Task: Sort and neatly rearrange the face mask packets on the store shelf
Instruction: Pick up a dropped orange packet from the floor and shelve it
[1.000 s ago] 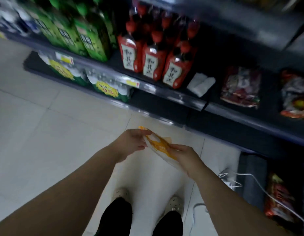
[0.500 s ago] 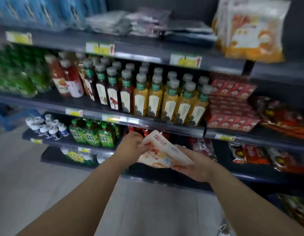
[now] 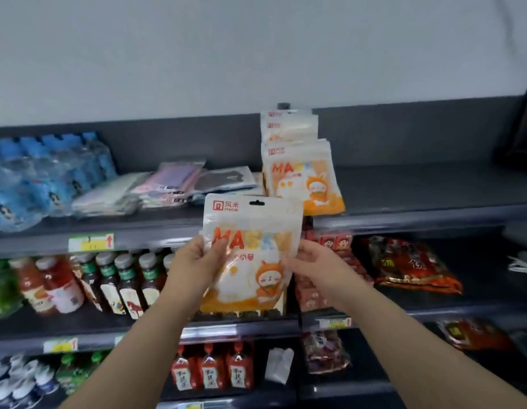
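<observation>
I hold an orange-and-white mask packet [image 3: 250, 255] upright in front of the shelves. My left hand [image 3: 194, 267] grips its left edge with the thumb across the front. My right hand [image 3: 315, 265] holds its right edge, fingers behind the packet. On the top shelf [image 3: 404, 214] just behind, a stack of matching orange mask packets [image 3: 300, 178] stands upright against the back panel. To their left, flat packets of pastel and grey masks [image 3: 167, 187] lie in loose, overlapping piles.
Blue wrapped packs [image 3: 43, 178] fill the top shelf's left end. Bottled drinks [image 3: 108, 281] line the shelf below, with red snack bags [image 3: 413, 267] to the right. Lower shelves carry red bottles [image 3: 212, 370] and a white packet [image 3: 278, 364].
My view has swung up from the floor to the top shelf. Both hands have lifted the mask packet from low near my feet and turned it upright, facing me.
</observation>
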